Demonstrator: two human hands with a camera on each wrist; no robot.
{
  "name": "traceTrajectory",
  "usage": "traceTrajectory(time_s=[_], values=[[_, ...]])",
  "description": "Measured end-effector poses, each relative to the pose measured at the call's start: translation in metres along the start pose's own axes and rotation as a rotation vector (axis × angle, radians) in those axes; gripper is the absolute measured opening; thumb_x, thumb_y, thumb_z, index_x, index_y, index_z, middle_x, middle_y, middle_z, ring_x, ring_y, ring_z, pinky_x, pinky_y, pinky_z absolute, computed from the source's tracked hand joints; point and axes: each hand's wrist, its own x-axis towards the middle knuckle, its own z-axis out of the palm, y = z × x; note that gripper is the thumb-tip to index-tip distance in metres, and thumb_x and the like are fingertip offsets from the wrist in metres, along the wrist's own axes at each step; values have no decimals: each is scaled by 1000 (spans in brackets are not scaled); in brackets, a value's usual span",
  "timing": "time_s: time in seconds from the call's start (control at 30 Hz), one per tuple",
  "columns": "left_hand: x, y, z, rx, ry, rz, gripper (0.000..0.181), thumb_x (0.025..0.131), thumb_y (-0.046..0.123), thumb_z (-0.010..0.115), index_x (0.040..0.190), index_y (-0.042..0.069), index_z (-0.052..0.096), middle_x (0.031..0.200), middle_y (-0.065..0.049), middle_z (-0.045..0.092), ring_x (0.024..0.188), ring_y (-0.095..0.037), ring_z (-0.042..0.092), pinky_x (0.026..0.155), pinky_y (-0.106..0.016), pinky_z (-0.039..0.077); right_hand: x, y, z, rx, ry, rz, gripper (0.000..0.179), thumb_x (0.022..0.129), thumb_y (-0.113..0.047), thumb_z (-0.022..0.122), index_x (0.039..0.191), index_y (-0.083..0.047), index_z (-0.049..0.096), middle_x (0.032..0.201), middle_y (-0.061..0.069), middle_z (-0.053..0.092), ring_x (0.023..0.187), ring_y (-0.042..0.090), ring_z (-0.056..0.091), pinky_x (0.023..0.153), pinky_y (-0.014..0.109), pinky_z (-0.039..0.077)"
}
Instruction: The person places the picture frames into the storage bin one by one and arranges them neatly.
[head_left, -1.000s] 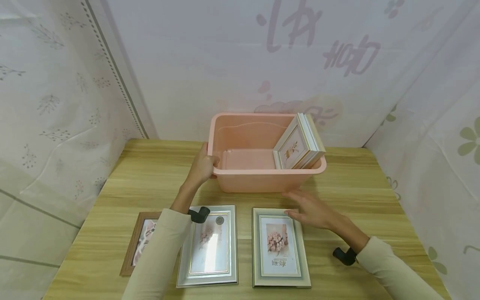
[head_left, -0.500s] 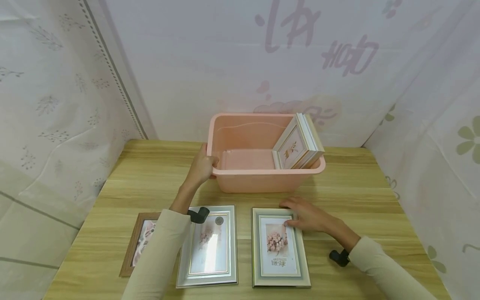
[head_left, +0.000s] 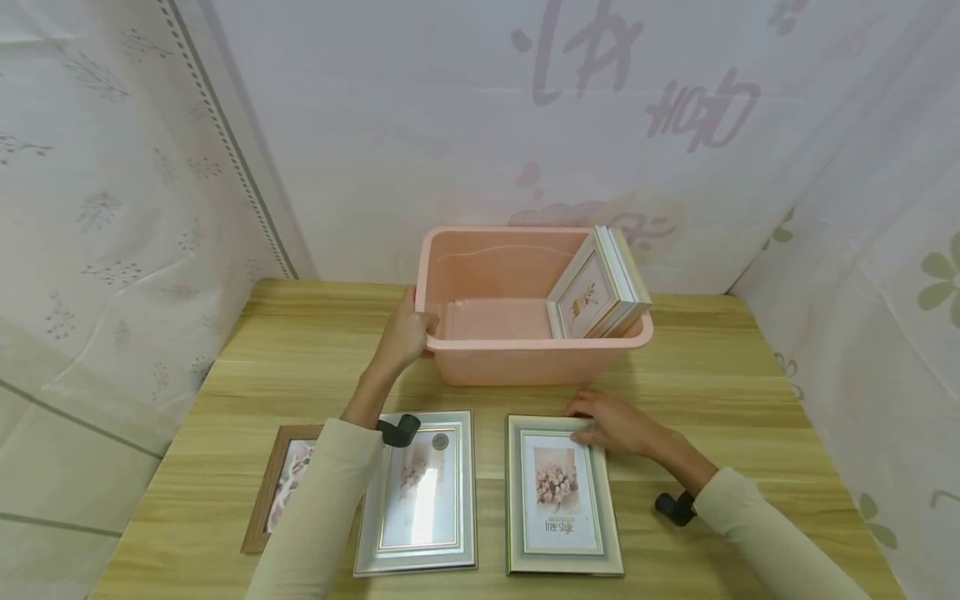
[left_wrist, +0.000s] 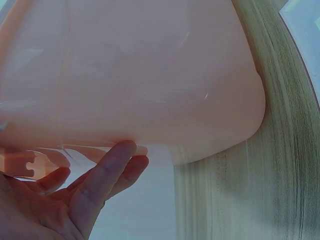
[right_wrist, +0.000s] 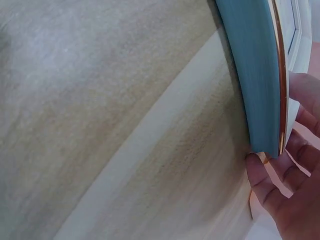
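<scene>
My left hand grips the left rim of a pink plastic bin; in the left wrist view its fingers curl at the bin's edge. Several white and gold picture frames lean together inside the bin's right end. My right hand holds the far right corner of a pale silver-green picture frame with a pink flower print. In the right wrist view, fingers and thumb close around that frame's corner, with its blue-grey side toward the camera. The frame lies face up close to the tabletop.
A silver picture frame lies to the left, partly under my left forearm. Beyond it is a brown wooden frame, also partly covered by the sleeve. Printed cloth walls enclose the wooden table at the back and sides.
My right hand has drawn back from near the bin's front and settled on the far right corner of the pale picture frame. My left hand and the bin have stayed in place.
</scene>
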Motion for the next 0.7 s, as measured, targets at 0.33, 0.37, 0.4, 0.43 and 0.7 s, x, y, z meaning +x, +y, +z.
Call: traceTrajectory(time_s=[0.33, 0.37, 0.4, 0.43, 0.7], values=[[0, 1, 0, 0, -10, -10, 62, 79, 9, 46, 140, 2, 37, 118, -23, 52, 89, -35, 58, 55, -46, 59, -3, -2, -12, 36, 2, 76, 25, 89, -26, 72, 112, -17, 70, 103, -7, 71, 93, 13, 65, 82, 36, 56], [0, 1, -1, 2, -10, -10, 62, 79, 9, 45, 140, 2, 38, 118, -23, 52, 89, -35, 58, 55, -46, 59, -3, -2, -13, 37, 4, 81, 25, 89, -27, 72, 112, -17, 70, 103, -7, 71, 94, 12, 66, 82, 36, 56], [0, 1, -1, 5, -9, -10, 62, 79, 9, 45, 140, 3, 38, 118, -23, 52, 89, -35, 58, 55, -46, 59, -3, -2, -13, 37, 5, 86, 25, 90, -27, 72, 113, -18, 69, 103, -8, 71, 94, 12, 65, 82, 36, 55], [0, 2, -1, 6, -8, -10, 61, 79, 9, 46, 140, 3, 38, 118, -23, 52, 88, -35, 58, 55, -46, 59, -4, -1, -14, 40, 8, 91, 25, 90, -28, 72, 113, -18, 69, 103, -8, 71, 94, 12, 65, 82, 35, 55], [-1, 1, -1, 0, -8, -12, 62, 79, 9, 45, 140, 3, 38, 118, -22, 52, 88, -35, 57, 49, -37, 57, -7, 0, -23, 136, 44, 104, 32, 89, -24, 72, 117, -10, 68, 109, -1, 71, 99, 16, 66, 87, 38, 56]])
